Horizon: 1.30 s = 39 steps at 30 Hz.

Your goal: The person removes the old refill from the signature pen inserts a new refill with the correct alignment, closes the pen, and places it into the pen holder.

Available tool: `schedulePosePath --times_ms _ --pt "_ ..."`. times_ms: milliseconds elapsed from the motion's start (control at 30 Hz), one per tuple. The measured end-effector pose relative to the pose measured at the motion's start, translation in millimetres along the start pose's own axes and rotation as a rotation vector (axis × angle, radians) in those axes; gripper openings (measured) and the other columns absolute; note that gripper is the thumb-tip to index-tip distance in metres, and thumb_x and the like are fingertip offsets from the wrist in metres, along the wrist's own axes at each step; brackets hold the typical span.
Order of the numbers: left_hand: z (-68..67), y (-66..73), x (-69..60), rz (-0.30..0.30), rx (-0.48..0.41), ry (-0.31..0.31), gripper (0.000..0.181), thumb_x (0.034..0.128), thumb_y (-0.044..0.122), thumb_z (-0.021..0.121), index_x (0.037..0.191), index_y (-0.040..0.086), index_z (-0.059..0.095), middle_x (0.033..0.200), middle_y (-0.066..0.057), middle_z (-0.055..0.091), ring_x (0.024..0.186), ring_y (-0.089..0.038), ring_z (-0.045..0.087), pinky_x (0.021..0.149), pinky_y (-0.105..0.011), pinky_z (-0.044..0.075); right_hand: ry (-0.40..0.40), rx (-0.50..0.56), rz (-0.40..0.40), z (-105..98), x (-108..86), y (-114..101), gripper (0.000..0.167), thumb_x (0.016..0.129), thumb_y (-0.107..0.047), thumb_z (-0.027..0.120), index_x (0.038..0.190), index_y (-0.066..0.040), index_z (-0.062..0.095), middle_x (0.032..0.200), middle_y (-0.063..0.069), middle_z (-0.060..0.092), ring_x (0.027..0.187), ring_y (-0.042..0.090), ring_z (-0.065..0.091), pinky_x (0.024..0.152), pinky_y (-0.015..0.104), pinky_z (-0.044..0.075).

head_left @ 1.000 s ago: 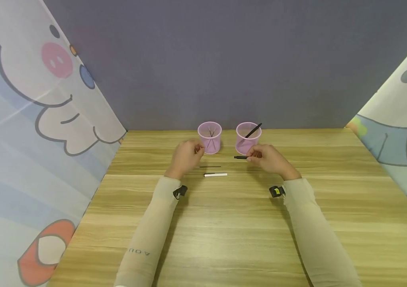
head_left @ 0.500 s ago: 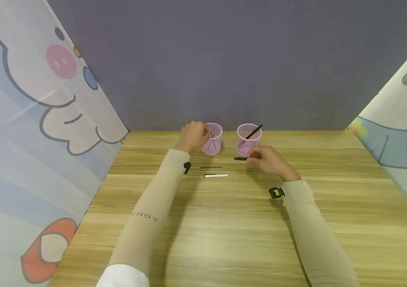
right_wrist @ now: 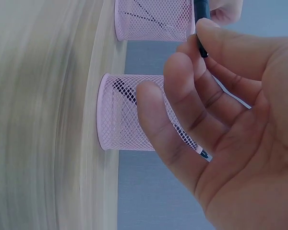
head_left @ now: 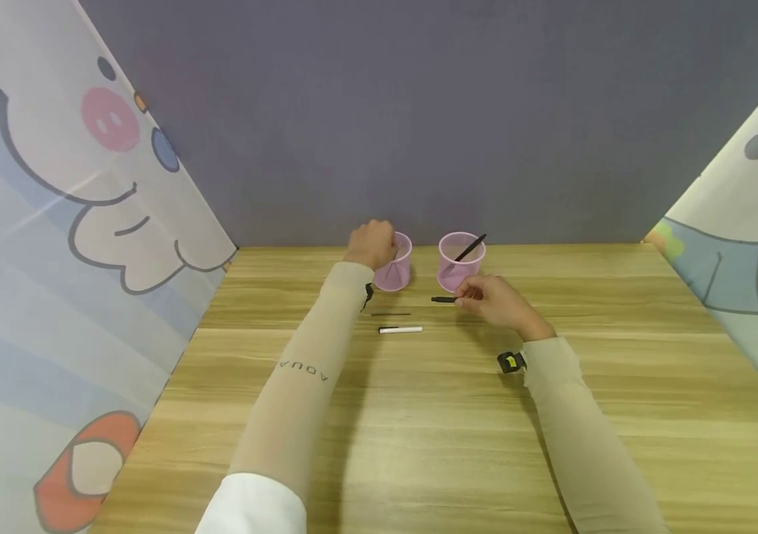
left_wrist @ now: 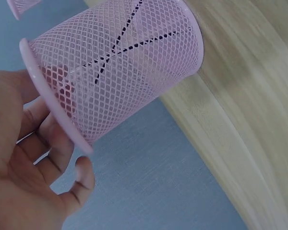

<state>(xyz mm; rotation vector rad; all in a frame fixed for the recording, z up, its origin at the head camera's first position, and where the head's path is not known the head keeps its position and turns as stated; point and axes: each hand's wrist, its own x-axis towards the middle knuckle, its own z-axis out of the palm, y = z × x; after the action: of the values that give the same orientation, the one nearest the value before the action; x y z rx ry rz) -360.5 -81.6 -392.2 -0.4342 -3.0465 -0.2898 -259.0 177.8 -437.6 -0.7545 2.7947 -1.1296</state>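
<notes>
Now | left hand (head_left: 371,245) hanging at left round pink mesh cup (head_left: 403,279), presumably accessing its thin black rods (left_wrist: 113,52), grip unclear | right hand (head_left: 495,300) pinching black tube (head_left: 443,300) right of cup, seemingly baring its end

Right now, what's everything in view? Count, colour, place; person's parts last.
table: one, yellowish-brown, underneath
left cup: one, pink mesh, table's back
right cup: one, pink mesh, beside left cup
thin sticks: two, dark, crossed in left cup
black pen: one, black, leaning in right cup
thin rod: one, dark, before left cup
white pen piece: one, white and black, before thin rod
black pen piece: one, black, before right cup
back panel: one, grey, behind
printed sheets: two, mainly white-blue, sides
wrist devices: two, black, wrists
upper sleeve: one, white, left arm
sleeves: two, beige, forearms
left hand: one, bare, at left cup's rim
right hand: one, bare, pinching black pen piece
</notes>
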Motion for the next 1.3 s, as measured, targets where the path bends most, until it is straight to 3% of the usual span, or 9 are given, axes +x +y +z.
schedulePosePath --times_ms 100,367,600,867,1033,1200,1300 --pt "1.1 -0.2 4.8 -0.016 0.055 0.016 0.014 0.0959 0.021 0.067 0.102 0.012 0.076 0.096 -0.006 0.076 0.084 -0.025 0.07 0.086 -0.045 0.057 -0.001 0.011 -0.002 2 -0.1 -2 0.01 0.097 -0.013 0.07 0.096 -0.003 0.069 0.085 0.006 0.068 0.081 0.019 0.059 0.075 0.033 0.05" --pt "4.4 5.2 12.0 -0.064 0.1 0.018 0.022 0.0962 0.035 0.069 0.094 0.013 0.073 0.105 -0.008 0.076 0.101 -0.03 0.071 0.11 -0.055 0.045 0.0 0.02 -0.012 2 -0.1 -3 0.01 0.098 -0.013 0.069 0.095 -0.004 0.069 0.085 0.006 0.066 0.081 0.019 0.059 0.073 0.033 0.05" --pt "6.2 10.1 12.2 -0.116 0.125 0.005 0.021 0.0964 0.031 0.069 0.106 0.012 0.072 0.119 -0.01 0.074 0.109 -0.033 0.07 0.112 -0.057 0.042 0.006 0.017 -0.023 4 -0.2 -1 0.008 0.096 -0.011 0.07 0.096 -0.003 0.069 0.084 0.005 0.067 0.08 0.018 0.059 0.072 0.031 0.05" --pt "11.6 7.5 12.3 -0.178 0.053 0.027 0.028 0.0969 0.034 0.069 0.11 0.01 0.072 0.12 -0.012 0.073 0.109 -0.034 0.07 0.111 -0.058 0.043 -0.003 0.04 -0.008 2 -2.2 -3 0.008 0.097 -0.011 0.069 0.096 -0.003 0.069 0.083 0.007 0.067 0.079 0.018 0.059 0.07 0.03 0.051" --pt "10.9 4.1 10.7 -0.159 0.006 0.064 0.028 0.0963 0.038 0.068 0.1 0.01 0.072 0.11 -0.011 0.076 0.105 -0.034 0.071 0.108 -0.058 0.046 0.005 0.042 -0.013 0 -3.4 -5 0.009 0.097 -0.012 0.069 0.096 -0.003 0.069 0.083 0.007 0.067 0.078 0.019 0.059 0.07 0.029 0.051" --pt "8.4 -3.7 3.6 -0.14 -0.072 0.133 0.033 0.0949 0.033 0.065 0.07 0.013 0.056 0.075 -0.004 0.064 0.08 -0.025 0.063 0.1 -0.056 0.049 0.001 0.049 -0.008 1 -2.2 -5 0.006 0.096 -0.01 0.069 0.096 -0.004 0.07 0.084 0.008 0.067 0.078 0.019 0.059 0.07 0.03 0.051" --pt "8.7 -11.0 -1.8 -0.141 -0.127 0.194 0.029 0.0937 0.029 0.063 0.07 0.016 0.052 0.072 -0.002 0.06 0.075 -0.022 0.058 0.092 -0.052 0.051 -0.003 0.048 0.003 1 -1.3 -5 0.008 0.097 -0.011 0.069 0.096 -0.004 0.069 0.084 0.007 0.067 0.079 0.019 0.059 0.07 0.03 0.051"
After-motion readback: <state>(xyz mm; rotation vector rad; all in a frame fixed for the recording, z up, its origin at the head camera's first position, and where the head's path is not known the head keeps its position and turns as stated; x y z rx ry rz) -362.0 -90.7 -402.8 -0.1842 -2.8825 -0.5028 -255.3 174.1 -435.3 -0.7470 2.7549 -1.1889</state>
